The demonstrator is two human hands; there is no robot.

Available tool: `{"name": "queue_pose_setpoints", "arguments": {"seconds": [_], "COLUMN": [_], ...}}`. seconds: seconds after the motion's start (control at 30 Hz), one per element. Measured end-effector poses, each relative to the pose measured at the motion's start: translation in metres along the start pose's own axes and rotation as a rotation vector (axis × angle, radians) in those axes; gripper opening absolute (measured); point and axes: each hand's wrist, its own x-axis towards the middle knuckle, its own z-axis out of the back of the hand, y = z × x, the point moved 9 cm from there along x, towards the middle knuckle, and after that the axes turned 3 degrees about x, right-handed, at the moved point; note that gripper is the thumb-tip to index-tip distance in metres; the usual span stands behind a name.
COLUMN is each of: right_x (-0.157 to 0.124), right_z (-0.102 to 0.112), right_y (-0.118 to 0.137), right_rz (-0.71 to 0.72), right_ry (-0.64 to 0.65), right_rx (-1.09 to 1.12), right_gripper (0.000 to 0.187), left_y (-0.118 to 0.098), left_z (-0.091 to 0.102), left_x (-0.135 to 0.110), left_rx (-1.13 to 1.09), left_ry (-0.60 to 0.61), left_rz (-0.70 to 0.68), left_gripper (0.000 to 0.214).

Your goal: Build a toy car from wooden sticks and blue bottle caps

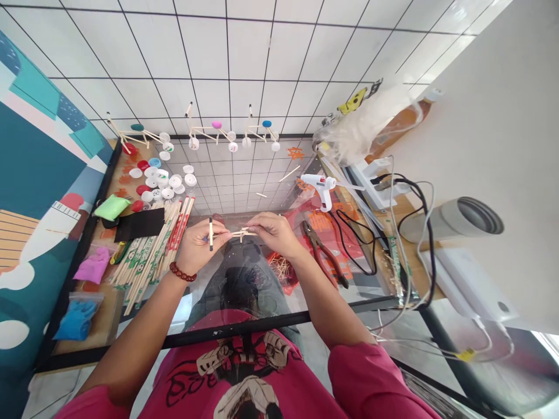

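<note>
Over the glass table top (236, 201), both my hands are pinched on a small frame of glued wooden sticks (243, 233). My left hand (198, 243) grips its left end, where a short black-tipped crossbar (211, 234) stands up beside the fingers. At the other end, my right hand (275, 231) closes thumb and fingertips on the sticks; part of the joint is hidden by them. Along the back edge stand three similar stick models, the left one (138, 135), the middle one (213, 132) and the right one (262, 131), with bottle caps as wheels and coloured seats.
Loose bottle caps (168, 181) and bundled chopsticks (151, 256) lie left, near bags of pink clay (92, 263) and blue clay (77, 319). To the right are a white glue gun (322, 187), pliers (322, 250), black cable (356, 233) and a grey cylinder (449, 218).
</note>
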Motion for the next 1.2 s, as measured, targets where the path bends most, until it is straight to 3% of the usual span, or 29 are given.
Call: {"name": "queue_pose_setpoints", "arguments": {"seconds": [0.43,0.6,1.07,1.2], "right_x": [-0.004,-0.004,-0.006,-0.007], "right_z": [0.01,0.007,0.008,0.008], "right_y": [0.0,-0.002,0.002,-0.002], "right_rz": [-0.087,-0.033,0.031,-0.007], "right_ry": [-0.008,-0.045,-0.124,-0.153], "right_rx": [0.113,0.165,0.127,0.133], "right_gripper": [0.026,0.009,0.013,0.009], "left_y": [0.003,0.001,-0.005,-0.007], "left_z": [-0.001,-0.006,-0.007,-0.008], "left_x": [0.001,0.001,-0.001,0.001], "left_rx": [0.05,0.036,0.043,0.031], "left_ry": [-0.089,-0.082,-0.132,-0.123], "left_rz": [-0.006,0.0,0.003,-0.021], "left_gripper": [0.008,0.01,0.011,0.011]}}
